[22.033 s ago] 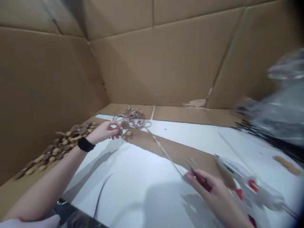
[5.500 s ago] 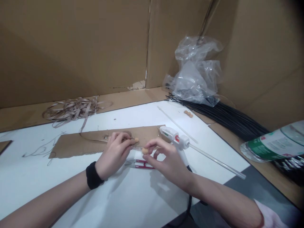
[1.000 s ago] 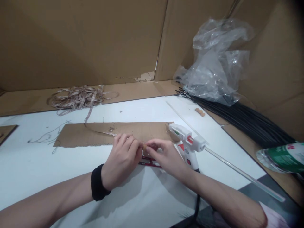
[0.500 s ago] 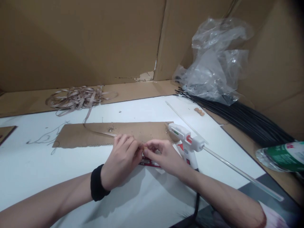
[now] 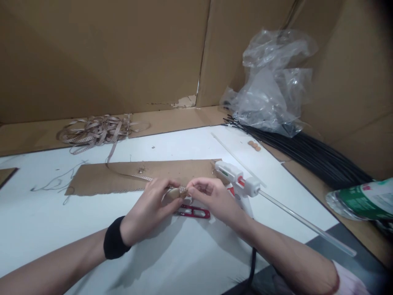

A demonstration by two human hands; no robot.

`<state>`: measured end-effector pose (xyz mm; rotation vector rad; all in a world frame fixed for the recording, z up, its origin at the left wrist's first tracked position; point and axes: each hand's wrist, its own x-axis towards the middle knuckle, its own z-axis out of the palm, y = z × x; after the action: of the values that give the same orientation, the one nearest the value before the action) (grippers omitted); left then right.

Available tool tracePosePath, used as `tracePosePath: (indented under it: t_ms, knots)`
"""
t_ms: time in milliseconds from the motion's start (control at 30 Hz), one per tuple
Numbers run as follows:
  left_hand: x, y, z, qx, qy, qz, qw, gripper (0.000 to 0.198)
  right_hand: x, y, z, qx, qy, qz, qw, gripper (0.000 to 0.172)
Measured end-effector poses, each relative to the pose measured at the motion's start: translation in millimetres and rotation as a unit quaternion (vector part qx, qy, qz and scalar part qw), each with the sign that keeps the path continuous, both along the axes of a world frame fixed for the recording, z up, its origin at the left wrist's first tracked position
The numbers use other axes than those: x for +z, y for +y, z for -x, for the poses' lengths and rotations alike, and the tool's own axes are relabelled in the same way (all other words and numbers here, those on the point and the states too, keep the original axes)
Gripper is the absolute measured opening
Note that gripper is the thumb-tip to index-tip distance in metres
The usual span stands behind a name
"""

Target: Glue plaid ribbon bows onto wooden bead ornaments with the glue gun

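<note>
Left hand [image 5: 146, 211] grips a pale round piece [image 5: 173, 194]; right hand [image 5: 216, 200] pinches checked ribbon [image 5: 181, 189].

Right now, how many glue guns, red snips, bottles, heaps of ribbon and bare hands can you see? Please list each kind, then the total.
Glue gun: 1
Red snips: 1
Bottle: 1
Heap of checked ribbon: 1
Left hand and right hand: 2
Total: 6
</note>
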<state>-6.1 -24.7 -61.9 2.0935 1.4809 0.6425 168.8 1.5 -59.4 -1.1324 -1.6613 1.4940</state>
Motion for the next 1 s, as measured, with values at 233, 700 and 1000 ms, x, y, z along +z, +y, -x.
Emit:
tracePosePath:
  t_ms: [233, 700, 1000]
  knots:
    - [2.8, 5, 2, 0.061, -0.029, -0.003, 0.998, 0.018, 0.4, 1, 0, -0.014, 0.012, 0.051, 0.999, 0.010]
    - [1.2, 0, 7, 0.026, -0.012, -0.309, 0.951, 0.023, 12.4, 1, -14, 0.024, -0.032, -0.020, 0.999, 0.023]
    - [7.9, 0, 9, -0.007, -0.099, -0.229, 0.968, 0.023, 16.3, -5, -11, -0.014, 0.062, 0.069, 0.996, 0.019]
